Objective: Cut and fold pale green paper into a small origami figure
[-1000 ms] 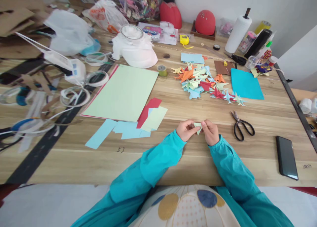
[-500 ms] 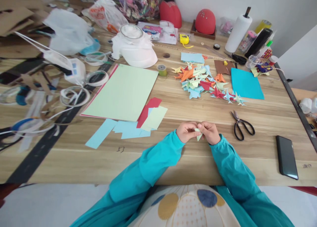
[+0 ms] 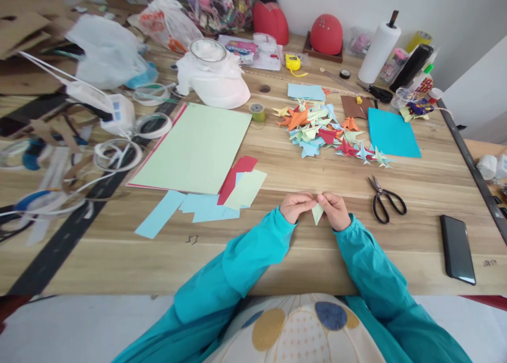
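Between my two hands is a small folded piece of pale green paper [image 3: 317, 213], its pointed end hanging down toward me. My left hand [image 3: 296, 205] is closed, pinching the paper's left edge. From the other side my right hand [image 3: 334, 210] pinches its upper right edge, thumb in front. The fingertips of both hands nearly meet at the top and hide part of the paper. Beyond my hands lies a pile of folded paper cranes [image 3: 317, 128] in orange, green, blue and red. Black-handled scissors [image 3: 383, 199] rest on the table right of my right hand.
Cut paper strips [image 3: 209, 207] and large pale green sheets [image 3: 194, 149] lie to the left. A phone [image 3: 458, 249] is at the right, with a turquoise sheet [image 3: 394, 132] farther back. Cables [image 3: 119, 154] and plastic bags [image 3: 106, 51] crowd the left side.
More of the folded green paper now shows below my fingers, its point turned downward. My fingers have shifted slightly along its top edge.
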`<act>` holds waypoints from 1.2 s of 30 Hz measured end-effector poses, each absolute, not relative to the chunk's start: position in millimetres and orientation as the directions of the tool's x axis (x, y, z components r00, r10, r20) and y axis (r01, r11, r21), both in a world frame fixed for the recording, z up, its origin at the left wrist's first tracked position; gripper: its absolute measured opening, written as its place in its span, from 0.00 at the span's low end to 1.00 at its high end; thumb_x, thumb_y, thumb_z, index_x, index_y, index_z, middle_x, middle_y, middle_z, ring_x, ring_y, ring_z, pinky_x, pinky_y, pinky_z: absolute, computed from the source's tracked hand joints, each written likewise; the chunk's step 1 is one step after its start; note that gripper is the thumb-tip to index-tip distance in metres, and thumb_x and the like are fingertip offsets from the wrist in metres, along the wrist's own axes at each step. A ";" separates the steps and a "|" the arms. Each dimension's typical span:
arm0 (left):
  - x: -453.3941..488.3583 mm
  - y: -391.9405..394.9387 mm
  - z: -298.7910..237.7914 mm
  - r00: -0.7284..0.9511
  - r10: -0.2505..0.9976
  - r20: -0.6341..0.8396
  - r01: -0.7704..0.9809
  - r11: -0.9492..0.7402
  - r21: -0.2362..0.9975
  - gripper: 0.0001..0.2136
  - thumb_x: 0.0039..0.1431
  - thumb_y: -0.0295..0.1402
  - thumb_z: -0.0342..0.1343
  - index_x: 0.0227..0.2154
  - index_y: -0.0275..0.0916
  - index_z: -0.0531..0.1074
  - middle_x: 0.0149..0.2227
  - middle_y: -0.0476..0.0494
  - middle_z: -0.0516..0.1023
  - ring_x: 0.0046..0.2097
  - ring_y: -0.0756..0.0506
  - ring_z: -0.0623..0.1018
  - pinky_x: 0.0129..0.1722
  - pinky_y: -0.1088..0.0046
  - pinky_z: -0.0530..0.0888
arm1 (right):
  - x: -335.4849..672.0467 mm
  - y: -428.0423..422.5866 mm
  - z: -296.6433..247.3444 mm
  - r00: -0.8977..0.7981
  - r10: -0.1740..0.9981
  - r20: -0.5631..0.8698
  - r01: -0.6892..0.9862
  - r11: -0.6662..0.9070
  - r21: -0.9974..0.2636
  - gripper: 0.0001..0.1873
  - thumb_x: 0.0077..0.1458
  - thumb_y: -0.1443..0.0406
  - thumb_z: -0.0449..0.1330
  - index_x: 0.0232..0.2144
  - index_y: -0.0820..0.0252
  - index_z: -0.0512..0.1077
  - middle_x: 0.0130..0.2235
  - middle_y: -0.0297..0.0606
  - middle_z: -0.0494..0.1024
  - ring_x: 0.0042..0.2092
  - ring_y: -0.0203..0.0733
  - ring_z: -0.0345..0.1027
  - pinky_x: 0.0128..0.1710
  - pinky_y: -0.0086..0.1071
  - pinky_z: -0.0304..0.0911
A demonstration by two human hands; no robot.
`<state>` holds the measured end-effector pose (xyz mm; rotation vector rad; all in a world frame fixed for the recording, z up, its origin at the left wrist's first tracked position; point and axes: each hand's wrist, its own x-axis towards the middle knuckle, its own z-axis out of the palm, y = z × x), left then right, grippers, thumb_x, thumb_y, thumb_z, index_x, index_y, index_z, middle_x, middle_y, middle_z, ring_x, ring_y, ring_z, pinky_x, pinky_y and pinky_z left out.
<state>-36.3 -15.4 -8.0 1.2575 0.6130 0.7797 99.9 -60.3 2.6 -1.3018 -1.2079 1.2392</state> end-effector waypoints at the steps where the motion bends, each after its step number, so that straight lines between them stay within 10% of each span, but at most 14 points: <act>1: -36.7 -14.5 -9.8 0.590 0.807 0.016 -0.176 0.109 0.978 0.11 0.46 0.37 0.58 0.17 0.34 0.73 0.24 0.45 0.71 0.30 0.48 0.71 0.33 0.71 0.68 | 100.6 -60.4 3.0 0.008 0.998 -0.068 0.066 -0.068 -0.996 0.25 0.50 0.49 0.51 0.13 0.60 0.61 0.12 0.29 0.62 0.14 0.29 0.52 0.14 0.26 0.50; 11: -31.9 -18.9 -14.0 0.496 0.867 -0.040 -0.223 0.172 0.960 0.12 0.45 0.38 0.58 0.17 0.34 0.71 0.20 0.48 0.69 0.24 0.51 0.69 0.24 0.74 0.66 | 102.8 -57.2 -0.8 0.062 0.998 0.002 0.068 -0.003 -0.998 0.26 0.51 0.51 0.52 0.10 0.60 0.57 0.10 0.27 0.57 0.14 0.27 0.46 0.14 0.26 0.44; 18: -28.3 -22.7 -9.5 0.502 0.865 -0.022 -0.351 0.227 0.908 0.23 0.34 0.31 0.65 0.38 0.34 0.68 0.27 0.46 0.74 0.28 0.49 0.73 0.24 0.75 0.71 | 102.8 -57.8 -0.1 0.173 0.985 -0.005 0.137 -0.029 -0.990 0.29 0.53 0.50 0.47 0.09 0.60 0.58 0.10 0.28 0.59 0.14 0.28 0.48 0.16 0.26 0.49; 26: -31.1 -18.2 -17.6 0.426 0.901 -0.082 -0.198 0.181 0.963 0.22 0.37 0.34 0.64 0.38 0.32 0.69 0.26 0.45 0.74 0.22 0.52 0.71 0.21 0.76 0.72 | 100.4 -59.9 -3.8 0.114 0.983 0.143 -0.025 0.146 -0.989 0.20 0.44 0.58 0.62 0.39 0.57 0.63 0.28 0.33 0.71 0.27 0.35 0.66 0.27 0.30 0.62; 36: -27.1 -25.9 -18.1 0.431 0.901 -0.052 -0.201 0.152 0.968 0.22 0.32 0.30 0.65 0.36 0.34 0.67 0.29 0.44 0.75 0.30 0.49 0.75 0.31 0.73 0.72 | 104.1 -56.2 -9.4 0.223 0.974 0.028 0.036 0.020 -0.999 0.14 0.48 0.56 0.57 0.22 0.60 0.64 0.18 0.30 0.67 0.20 0.32 0.61 0.20 0.27 0.59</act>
